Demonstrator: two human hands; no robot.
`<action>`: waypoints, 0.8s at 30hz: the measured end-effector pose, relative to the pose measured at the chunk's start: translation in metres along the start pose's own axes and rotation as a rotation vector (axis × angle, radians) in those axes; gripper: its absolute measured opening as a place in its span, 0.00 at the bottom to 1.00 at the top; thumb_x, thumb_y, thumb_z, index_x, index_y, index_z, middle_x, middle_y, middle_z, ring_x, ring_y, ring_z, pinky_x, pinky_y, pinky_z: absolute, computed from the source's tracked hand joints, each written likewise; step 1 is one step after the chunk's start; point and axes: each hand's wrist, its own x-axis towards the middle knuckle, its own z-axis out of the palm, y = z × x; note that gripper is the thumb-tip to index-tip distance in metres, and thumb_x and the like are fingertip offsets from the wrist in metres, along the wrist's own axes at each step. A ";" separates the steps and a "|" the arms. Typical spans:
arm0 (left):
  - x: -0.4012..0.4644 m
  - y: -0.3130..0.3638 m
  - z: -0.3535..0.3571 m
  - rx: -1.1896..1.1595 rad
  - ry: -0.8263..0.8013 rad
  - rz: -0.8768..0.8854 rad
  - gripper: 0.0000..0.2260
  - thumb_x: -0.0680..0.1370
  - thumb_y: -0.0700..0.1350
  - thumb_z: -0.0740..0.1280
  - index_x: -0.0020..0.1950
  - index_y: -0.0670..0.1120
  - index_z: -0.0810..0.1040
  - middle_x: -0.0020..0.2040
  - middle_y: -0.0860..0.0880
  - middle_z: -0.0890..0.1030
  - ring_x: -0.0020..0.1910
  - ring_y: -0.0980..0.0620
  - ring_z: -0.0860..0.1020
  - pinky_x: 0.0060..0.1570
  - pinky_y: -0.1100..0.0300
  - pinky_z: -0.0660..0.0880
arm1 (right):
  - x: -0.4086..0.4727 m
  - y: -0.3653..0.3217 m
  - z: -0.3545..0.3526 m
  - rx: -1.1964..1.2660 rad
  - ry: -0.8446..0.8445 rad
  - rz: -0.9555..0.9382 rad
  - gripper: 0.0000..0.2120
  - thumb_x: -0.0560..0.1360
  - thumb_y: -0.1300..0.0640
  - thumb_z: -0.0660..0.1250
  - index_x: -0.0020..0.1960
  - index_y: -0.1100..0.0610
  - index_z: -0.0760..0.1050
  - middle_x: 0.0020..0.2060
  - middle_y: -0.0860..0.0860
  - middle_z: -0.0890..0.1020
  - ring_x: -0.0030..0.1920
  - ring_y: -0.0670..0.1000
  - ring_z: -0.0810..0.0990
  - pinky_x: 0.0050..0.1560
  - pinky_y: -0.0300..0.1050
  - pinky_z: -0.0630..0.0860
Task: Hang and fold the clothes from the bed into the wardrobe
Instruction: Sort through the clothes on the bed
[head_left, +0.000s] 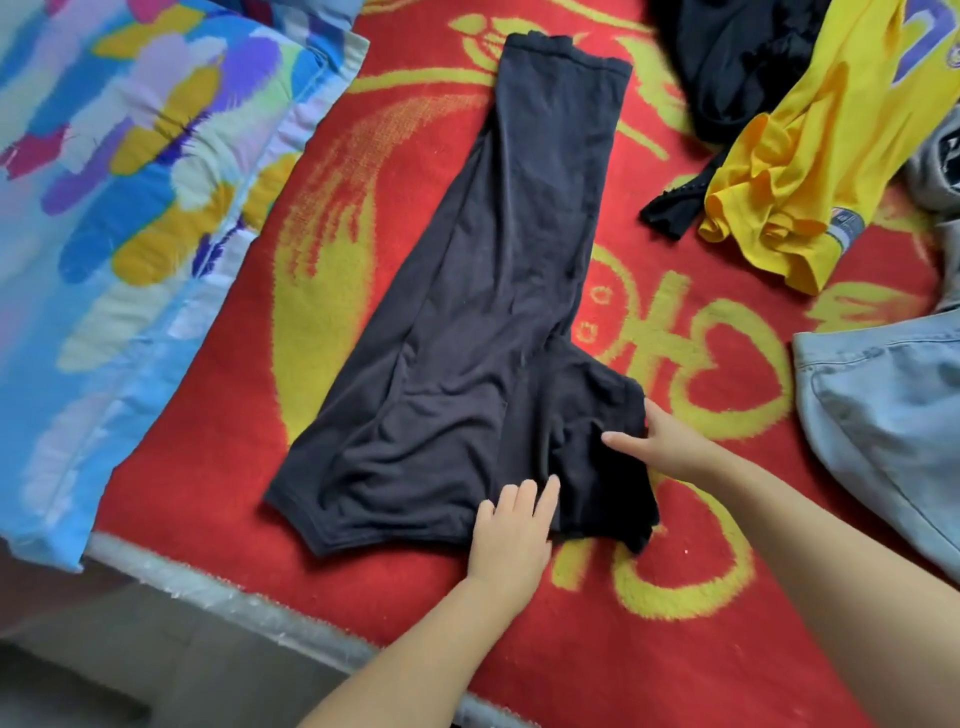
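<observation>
I have the long black jersey garment (483, 322) spread flat on the red blanket with yellow patterns (675, 597) so its length runs away from me and I can fold it in clean sections; its wide end lies nearest me, its narrow hemmed end far up the bed. My left hand (511, 535) lies flat on the near edge, fingers straight and together, pressing the cloth down so it does not slide. My right hand (660, 441) grips the flap at the garment's right corner, thumb on top and fingers under the cloth, I judge to turn that flap inward. The wardrobe is out of view. By my count, one black garment is in hand, and four more wait to the right: one dark bundle with a lace strap (727, 67), one yellow jersey (810, 156), one pale blue denim piece (893, 415), and one grey item (937, 171) at the frame edge. One quilt with bright painted blotches (130, 208) lies on my left.
</observation>
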 end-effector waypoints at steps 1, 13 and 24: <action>0.005 0.000 -0.007 -0.017 0.023 -0.055 0.31 0.66 0.53 0.75 0.68 0.52 0.73 0.52 0.51 0.78 0.49 0.51 0.78 0.40 0.57 0.75 | -0.003 -0.003 0.002 -0.034 0.007 -0.006 0.28 0.77 0.53 0.67 0.73 0.51 0.61 0.63 0.48 0.75 0.60 0.51 0.76 0.59 0.51 0.75; -0.034 -0.050 -0.011 -1.378 0.007 -0.541 0.11 0.78 0.31 0.58 0.50 0.42 0.77 0.45 0.44 0.80 0.43 0.49 0.79 0.48 0.58 0.76 | -0.019 -0.131 0.095 0.227 -0.119 -0.251 0.21 0.79 0.59 0.63 0.70 0.51 0.63 0.50 0.50 0.81 0.49 0.49 0.83 0.47 0.39 0.79; -0.017 -0.200 -0.058 -0.403 0.156 -0.722 0.26 0.77 0.49 0.67 0.72 0.43 0.63 0.69 0.41 0.68 0.67 0.41 0.67 0.63 0.49 0.66 | -0.041 -0.045 0.176 -1.056 -0.079 -0.567 0.48 0.67 0.52 0.70 0.78 0.48 0.44 0.77 0.52 0.47 0.77 0.54 0.43 0.71 0.66 0.39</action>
